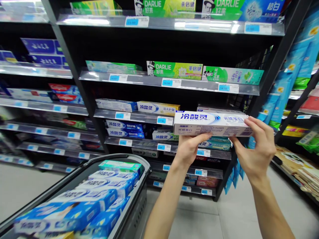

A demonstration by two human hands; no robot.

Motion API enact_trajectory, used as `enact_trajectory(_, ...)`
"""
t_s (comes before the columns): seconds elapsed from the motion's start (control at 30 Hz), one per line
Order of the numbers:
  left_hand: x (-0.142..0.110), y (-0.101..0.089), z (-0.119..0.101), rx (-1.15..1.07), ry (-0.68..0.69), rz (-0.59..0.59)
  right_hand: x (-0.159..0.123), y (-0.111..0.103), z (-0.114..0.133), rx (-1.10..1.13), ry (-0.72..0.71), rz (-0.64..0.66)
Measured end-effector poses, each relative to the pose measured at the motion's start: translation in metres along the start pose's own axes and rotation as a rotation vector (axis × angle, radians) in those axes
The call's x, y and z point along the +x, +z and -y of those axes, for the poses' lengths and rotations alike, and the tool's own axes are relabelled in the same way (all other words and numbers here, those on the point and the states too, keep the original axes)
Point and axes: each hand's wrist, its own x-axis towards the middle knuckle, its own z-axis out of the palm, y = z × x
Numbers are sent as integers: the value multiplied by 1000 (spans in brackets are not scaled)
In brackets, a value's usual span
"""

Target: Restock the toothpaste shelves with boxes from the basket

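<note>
A loaded basket (pixel 139 196) fills the frame's lower left; the left hand (pixel 188 147) and right hand (pixel 260 146) grasp a white box (pixel 211 122), which could fall if their grip loosens.

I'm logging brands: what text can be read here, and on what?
"冷酸灵": held box, shelf boxes, basket boxes
"光感美白": held box
"DARLIE 好来": upper boxes
"茶倍健": green boxes
"超白": blue box
"清火护龈": yellow box
"Colgate": red boxes
"16.50", "14.50", "17.90": price tags
Remaining print: too small or blurred.

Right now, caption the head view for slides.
Left hand and right hand hold a white box before shelves, beside a filled basket.
</note>
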Motion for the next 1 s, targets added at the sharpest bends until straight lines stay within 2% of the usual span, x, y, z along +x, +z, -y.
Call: enact_trajectory(1.0,4,-8,2,-39,-20,-63,-2,1,4,33,41,9)
